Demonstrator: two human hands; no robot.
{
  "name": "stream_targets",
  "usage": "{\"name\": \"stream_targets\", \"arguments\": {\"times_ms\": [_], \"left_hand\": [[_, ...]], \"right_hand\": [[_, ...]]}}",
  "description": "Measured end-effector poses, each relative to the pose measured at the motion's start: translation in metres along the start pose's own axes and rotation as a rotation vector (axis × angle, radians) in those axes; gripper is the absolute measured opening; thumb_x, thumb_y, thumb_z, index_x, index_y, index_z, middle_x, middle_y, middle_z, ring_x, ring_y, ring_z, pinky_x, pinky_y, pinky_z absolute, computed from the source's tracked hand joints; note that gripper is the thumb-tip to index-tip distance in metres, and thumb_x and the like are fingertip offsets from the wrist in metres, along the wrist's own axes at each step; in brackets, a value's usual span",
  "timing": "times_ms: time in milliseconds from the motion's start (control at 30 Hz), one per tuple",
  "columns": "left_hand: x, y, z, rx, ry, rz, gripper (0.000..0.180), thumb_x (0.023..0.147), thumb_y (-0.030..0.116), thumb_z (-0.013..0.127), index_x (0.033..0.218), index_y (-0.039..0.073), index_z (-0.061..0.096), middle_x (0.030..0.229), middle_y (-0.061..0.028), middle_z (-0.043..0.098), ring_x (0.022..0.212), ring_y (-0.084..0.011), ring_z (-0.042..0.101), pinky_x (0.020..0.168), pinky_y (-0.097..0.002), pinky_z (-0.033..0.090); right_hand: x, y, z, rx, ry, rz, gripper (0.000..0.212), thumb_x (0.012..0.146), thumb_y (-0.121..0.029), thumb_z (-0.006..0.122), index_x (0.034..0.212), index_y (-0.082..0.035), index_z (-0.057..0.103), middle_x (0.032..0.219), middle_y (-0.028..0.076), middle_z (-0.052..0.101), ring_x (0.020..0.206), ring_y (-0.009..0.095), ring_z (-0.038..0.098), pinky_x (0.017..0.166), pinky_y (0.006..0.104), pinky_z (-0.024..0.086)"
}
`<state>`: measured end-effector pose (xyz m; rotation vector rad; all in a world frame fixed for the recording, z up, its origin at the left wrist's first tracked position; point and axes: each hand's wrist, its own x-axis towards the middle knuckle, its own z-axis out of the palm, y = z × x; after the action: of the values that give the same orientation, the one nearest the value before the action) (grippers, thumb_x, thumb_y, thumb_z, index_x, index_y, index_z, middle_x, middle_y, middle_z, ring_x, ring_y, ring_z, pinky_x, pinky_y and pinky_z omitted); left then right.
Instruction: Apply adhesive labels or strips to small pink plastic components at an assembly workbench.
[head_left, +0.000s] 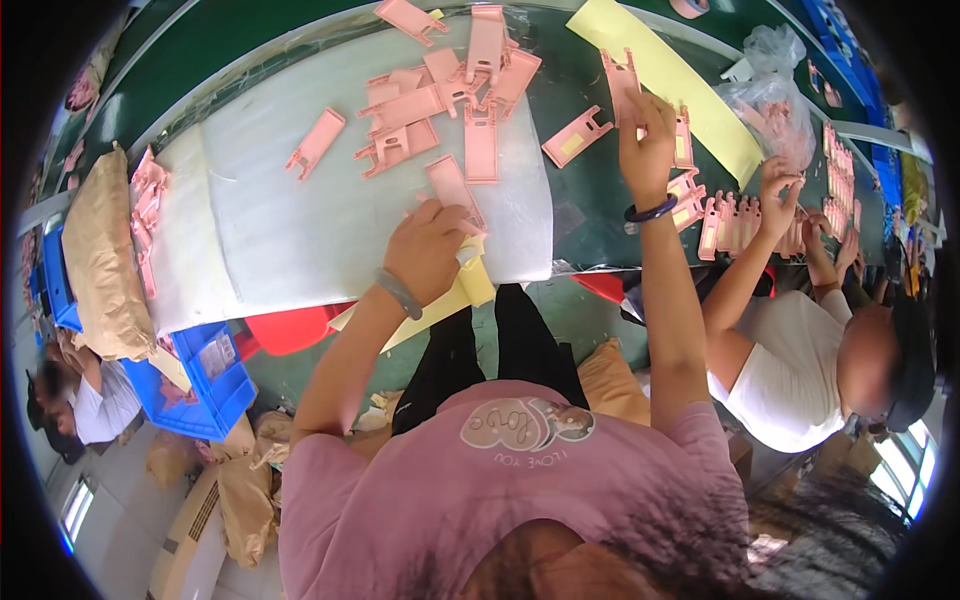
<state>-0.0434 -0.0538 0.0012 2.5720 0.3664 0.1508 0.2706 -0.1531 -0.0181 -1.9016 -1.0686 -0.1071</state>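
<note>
My right hand (648, 145) reaches out over the green tabletop, its fingers closed on the near end of a pink plastic part (620, 82). Closed fingers bring my left hand (428, 248) onto a yellow paper strip (478, 280) at the near edge of the white mat; the strip bends down over the edge. Just beyond those fingers lies a flat pink plastic part (455, 188), its near end partly covered by the hand. A heap of similar pink parts (405, 110) sits farther out on the mat. Another pink part with a yellow patch (577, 137) rests left of my right hand.
A long yellow sheet (670, 85) lies beyond my right hand. To the right, a co-worker's hand (778, 195) is above a row of pink parts (730, 225), near a clear plastic bag (775, 110). A blue crate (205, 385) and brown paper bag (105, 255) are at left.
</note>
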Motion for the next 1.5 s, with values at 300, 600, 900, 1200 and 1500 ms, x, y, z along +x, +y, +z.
{"name": "stream_targets", "arguments": {"times_ms": [300, 600, 900, 1200, 1500], "left_hand": [[-0.013, 0.012, -0.008, 0.029, 0.028, -0.049, 0.023, 0.066, -0.001, 0.065, 0.087, 0.003, 0.071, 0.110, -0.0071, 0.060, 0.100, -0.0286, 0.054, 0.085, -0.0384, 0.050], [-0.008, 0.054, -0.027, -0.190, 0.054, 0.031, 0.016, 0.071, 0.005, 0.073, 0.084, 0.002, 0.065, 0.110, -0.0156, 0.057, 0.100, -0.0342, 0.058, 0.081, -0.0416, 0.050], [0.070, 0.087, 0.066, -0.194, -0.079, 0.243, 0.017, 0.062, 0.006, 0.068, 0.078, 0.001, 0.065, 0.125, -0.0138, 0.056, 0.116, -0.0309, 0.053, 0.094, -0.0387, 0.048], [0.049, 0.093, 0.029, -0.126, -0.101, 0.177, 0.016, 0.068, 0.010, 0.071, 0.080, 0.000, 0.064, 0.128, -0.0111, 0.058, 0.114, -0.0306, 0.054, 0.095, -0.0439, 0.045], [0.009, -0.003, -0.019, -0.062, -0.044, 0.017, 0.021, 0.065, -0.003, 0.061, 0.085, -0.006, 0.060, 0.129, -0.0200, 0.057, 0.121, -0.0390, 0.052, 0.098, -0.0474, 0.043]], "right_hand": [[-0.058, -0.025, 0.040, -0.150, -0.045, 0.008, 0.050, 0.073, -0.004, 0.068, 0.120, 0.001, 0.053, 0.122, 0.022, 0.048, 0.111, 0.043, 0.051, 0.089, 0.0457, 0.048], [-0.002, 0.019, -0.009, -0.071, -0.122, -0.276, 0.033, 0.076, 0.003, 0.063, 0.108, -0.004, 0.066, 0.107, 0.017, 0.061, 0.098, 0.037, 0.059, 0.083, 0.0407, 0.051], [-0.141, -0.029, -0.098, 0.010, -0.219, 0.363, 0.028, 0.088, -0.005, 0.066, 0.115, -0.001, 0.063, 0.120, 0.020, 0.058, 0.104, 0.037, 0.059, 0.088, 0.0396, 0.048], [-0.141, -0.047, -0.080, -0.283, -0.276, 0.161, 0.036, 0.088, -0.006, 0.066, 0.124, -0.007, 0.062, 0.137, 0.020, 0.050, 0.119, 0.039, 0.050, 0.097, 0.0430, 0.042], [-0.072, -0.086, 0.011, 0.020, -0.421, -0.216, 0.032, 0.074, -0.009, 0.070, 0.106, -0.008, 0.065, 0.111, 0.005, 0.062, 0.106, 0.026, 0.057, 0.086, 0.0407, 0.045]]}}
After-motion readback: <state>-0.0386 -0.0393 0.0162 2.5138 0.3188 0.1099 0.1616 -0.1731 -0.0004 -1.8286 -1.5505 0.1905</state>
